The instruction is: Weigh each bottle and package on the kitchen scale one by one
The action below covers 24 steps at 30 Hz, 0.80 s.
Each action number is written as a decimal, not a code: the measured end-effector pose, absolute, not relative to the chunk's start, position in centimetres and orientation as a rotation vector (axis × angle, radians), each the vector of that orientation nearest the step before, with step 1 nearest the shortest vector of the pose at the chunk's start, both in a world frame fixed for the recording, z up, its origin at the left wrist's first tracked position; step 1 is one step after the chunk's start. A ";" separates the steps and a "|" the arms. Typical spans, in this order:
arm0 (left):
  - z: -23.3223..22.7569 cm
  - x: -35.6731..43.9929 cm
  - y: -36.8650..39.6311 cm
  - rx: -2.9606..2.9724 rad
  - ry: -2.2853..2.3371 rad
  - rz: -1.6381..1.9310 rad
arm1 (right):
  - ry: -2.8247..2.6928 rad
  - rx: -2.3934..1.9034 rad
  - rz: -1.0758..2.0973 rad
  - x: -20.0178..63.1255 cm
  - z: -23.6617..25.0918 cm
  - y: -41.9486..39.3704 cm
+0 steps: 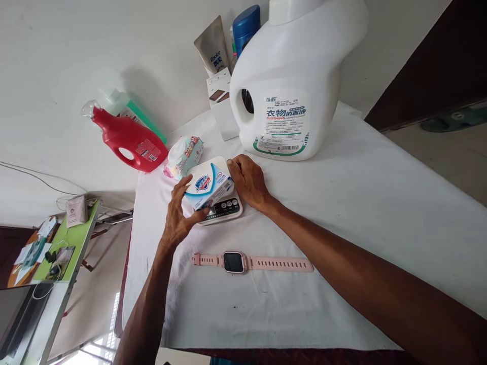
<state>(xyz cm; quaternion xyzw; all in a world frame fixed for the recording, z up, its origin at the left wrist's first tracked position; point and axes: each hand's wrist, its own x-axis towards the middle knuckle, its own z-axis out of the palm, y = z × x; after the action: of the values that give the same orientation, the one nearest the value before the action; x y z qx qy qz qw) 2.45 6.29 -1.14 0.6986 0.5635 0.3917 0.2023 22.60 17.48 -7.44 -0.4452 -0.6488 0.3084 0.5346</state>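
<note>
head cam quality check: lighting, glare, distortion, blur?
Head view: bright, even light with soft shadows behind the red bottle and beside the white jug; strong wide-angle warp bends the table edge; soap box and both hands, left and right, are sharp; the window at bottom left is blown out.

Both hands reach forward, left hand fingers curled, right hand lying flat.
</note>
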 end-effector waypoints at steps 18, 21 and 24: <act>0.7 1.8 8.6 1.991 1.821 1.104 | -1.520 -1.065 0.741 22.5 -7.6 17.7; -0.5 0.9 8.2 1.749 1.990 1.280 | -1.520 -1.071 0.742 22.6 -7.5 17.6; -2.7 -0.6 7.9 1.463 2.078 1.401 | -1.533 -1.084 0.749 22.7 -7.5 17.5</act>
<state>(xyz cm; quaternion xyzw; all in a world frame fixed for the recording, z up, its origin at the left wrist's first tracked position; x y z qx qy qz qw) -0.60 7.93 -2.69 0.5005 0.7109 0.4794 0.1193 22.70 17.52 -7.47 -0.4544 -0.6425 0.3140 0.5312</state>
